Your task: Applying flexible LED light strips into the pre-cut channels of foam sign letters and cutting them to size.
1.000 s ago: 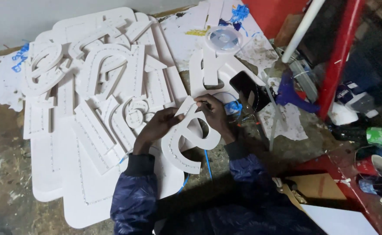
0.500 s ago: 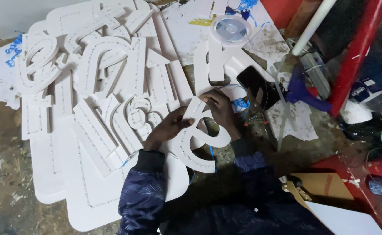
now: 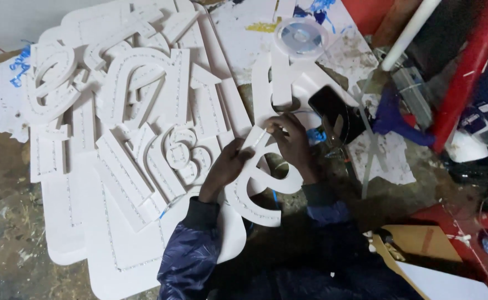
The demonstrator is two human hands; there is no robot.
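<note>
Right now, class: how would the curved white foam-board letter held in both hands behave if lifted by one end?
The curved white foam-board letter probably stays stiff: it keeps its shape between the left hand and right hand. It looks light. Its thin, dotted curves might snap if bent.

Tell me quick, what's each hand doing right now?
Left hand: closed on the left side of the white cutout shape.
Right hand: grip closed on the same shape's upper end.

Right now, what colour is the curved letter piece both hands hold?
White, with rows of small dots along its edges; curved letter piece, head view.
</note>
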